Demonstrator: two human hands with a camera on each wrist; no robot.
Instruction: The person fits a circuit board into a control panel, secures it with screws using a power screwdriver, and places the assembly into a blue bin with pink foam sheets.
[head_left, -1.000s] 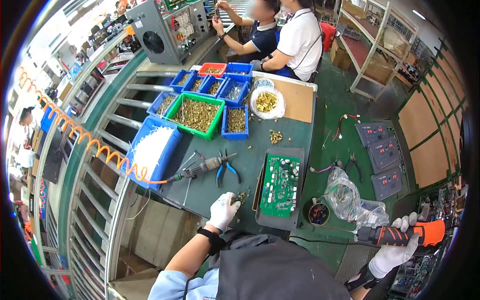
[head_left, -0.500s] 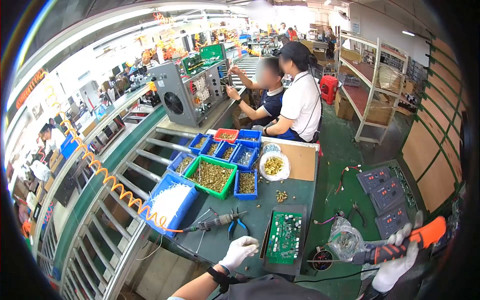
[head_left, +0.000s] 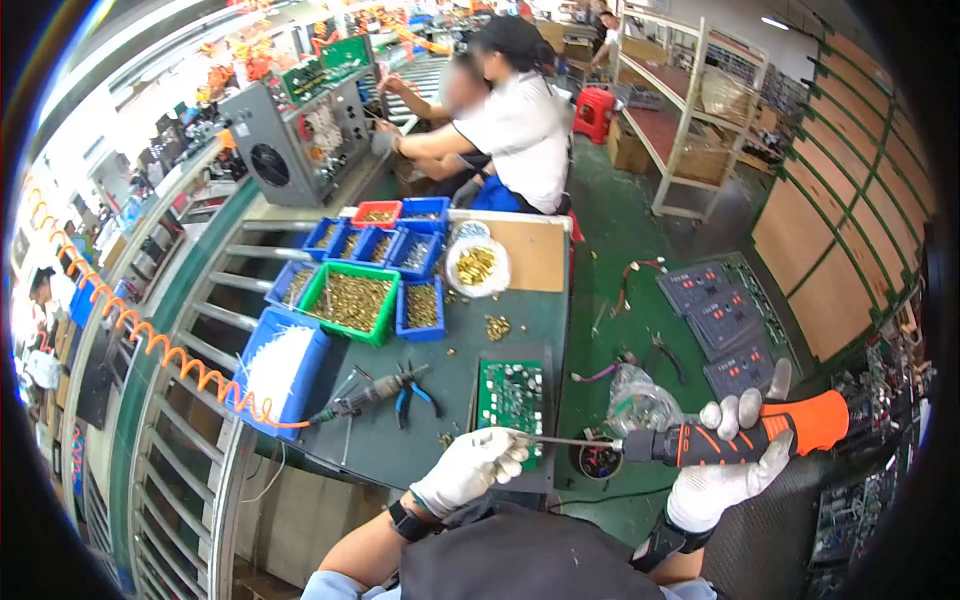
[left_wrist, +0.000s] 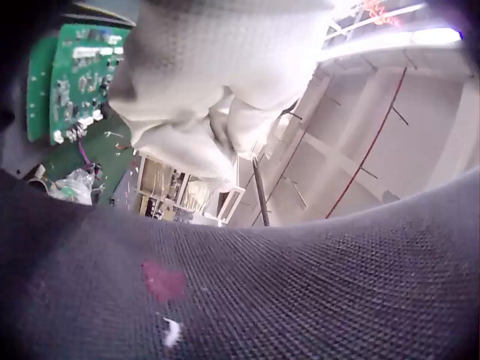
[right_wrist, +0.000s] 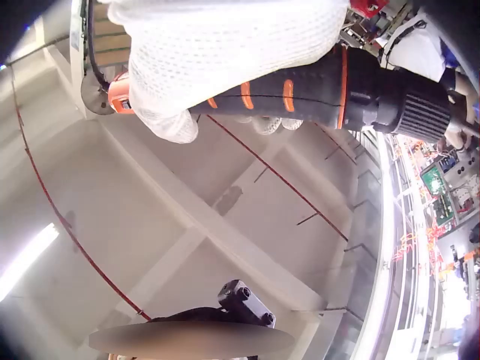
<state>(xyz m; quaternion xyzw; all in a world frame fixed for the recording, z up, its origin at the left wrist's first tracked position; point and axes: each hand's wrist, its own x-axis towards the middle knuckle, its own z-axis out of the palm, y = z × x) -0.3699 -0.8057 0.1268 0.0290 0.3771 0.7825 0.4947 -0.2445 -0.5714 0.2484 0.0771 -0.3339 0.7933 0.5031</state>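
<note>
My white-gloved right hand (head_left: 708, 490) grips an orange and black power screwdriver (head_left: 725, 443), held level with its chuck towards the left. From the chuck a long thin bit (head_left: 580, 441) runs to the fingertips of my gloved left hand (head_left: 468, 472). Those fingers are curled together at the bit's tip, which they hide; I cannot tell whether a small part is pinched there too. In the left wrist view the bit (left_wrist: 260, 191) meets the curled fingers. Just beyond my left hand a green circuit board (head_left: 510, 395) lies on the table, overlapped by the hand.
On the table (head_left: 470, 325) are a green bin (head_left: 385, 325) of brass parts, several blue bins, a blue tray (head_left: 312, 350) of white strips, a corded tool (head_left: 355, 400) and blue-handled pliers (head_left: 408, 405). Two people work beyond. Control panels (head_left: 735, 370) lie at the right.
My left hand has risen from loose parts on the table to the bit's tip. The screwdriver has come left and level in my right hand. The head view has tilted and turned.
</note>
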